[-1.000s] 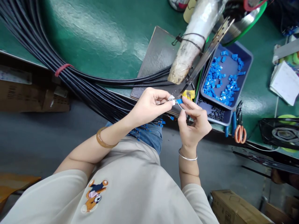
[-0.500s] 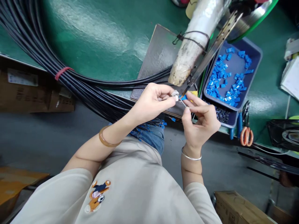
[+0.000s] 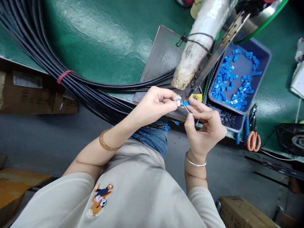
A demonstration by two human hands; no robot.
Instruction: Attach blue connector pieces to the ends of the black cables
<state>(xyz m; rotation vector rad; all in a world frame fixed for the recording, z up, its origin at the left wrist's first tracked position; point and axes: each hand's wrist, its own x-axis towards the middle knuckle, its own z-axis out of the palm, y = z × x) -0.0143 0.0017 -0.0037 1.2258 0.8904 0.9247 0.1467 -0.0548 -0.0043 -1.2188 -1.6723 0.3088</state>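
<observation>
My left hand (image 3: 158,103) pinches the end of a small blue connector (image 3: 185,103), its thumb and index finger wearing white fingertip covers (image 3: 177,98). A cable at that end is hidden by the fingers. Between the thumb and index finger of my right hand (image 3: 206,128) is a thin silvery solder wire (image 3: 187,109), its end at the connector. The other fingers of this hand reach up beside the connector's right end. From above right, a soldering iron (image 3: 199,79) slants down with its tip at the connector.
Black cables (image 3: 78,84), tied with a red band, sweep along the table's left edge. A wrapped white tube (image 3: 192,60) hangs above the grey board (image 3: 156,53). Right are a bin (image 3: 263,63) of blue connectors, a lower bin of black parts, and orange-handled scissors (image 3: 253,141).
Both hands keep almost the same pose and place. The right fingers sit slightly lower and to the right, with the solder wire still at the connector. The view has shifted slightly.
</observation>
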